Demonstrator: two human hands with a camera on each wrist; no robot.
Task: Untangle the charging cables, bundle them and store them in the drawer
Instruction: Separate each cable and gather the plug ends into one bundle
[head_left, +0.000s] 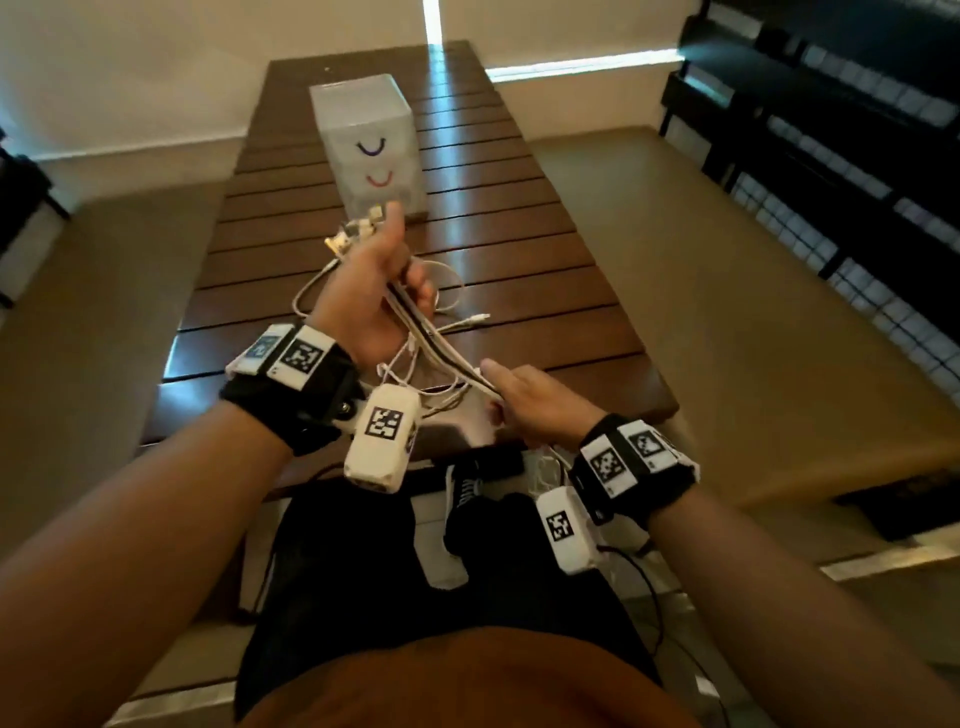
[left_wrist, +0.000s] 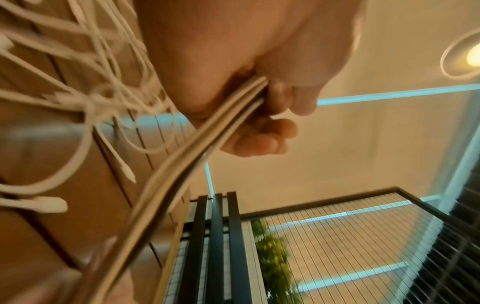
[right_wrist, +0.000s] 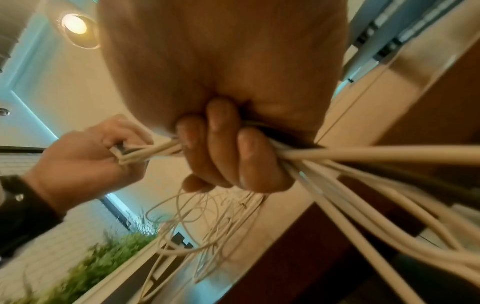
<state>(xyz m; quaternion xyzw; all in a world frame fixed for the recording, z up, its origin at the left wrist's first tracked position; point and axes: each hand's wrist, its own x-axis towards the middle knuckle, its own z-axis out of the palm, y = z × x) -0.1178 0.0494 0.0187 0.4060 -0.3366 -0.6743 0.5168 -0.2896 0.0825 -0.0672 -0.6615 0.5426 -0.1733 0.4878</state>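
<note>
Above the slatted desk (head_left: 519, 291), in front of the closed drawers (head_left: 369, 140), the cables (head_left: 441, 353) are held taut as one strand between both hands, probably so they can be gathered into a bundle. The left hand (head_left: 371, 291) is curled round the plug ends and the right hand (head_left: 535, 400) is clenched lower down. The wrist views show what the head view does not: fingers (right_wrist: 249, 156) wrapped fully round, and loose loops dangling below.

cables (head_left: 441, 353) mostly white, one black strand in the bunch. bench (head_left: 519, 249) dark brown wood, slatted. drawer box (head_left: 363, 135) translucent white, blue curved handle (head_left: 371, 148) above a red one (head_left: 379, 180). wrist straps (head_left: 311, 410) black with white black-checker marker tags (head_left: 385, 422). shirt (head_left: 467, 680) rust orange.
</note>
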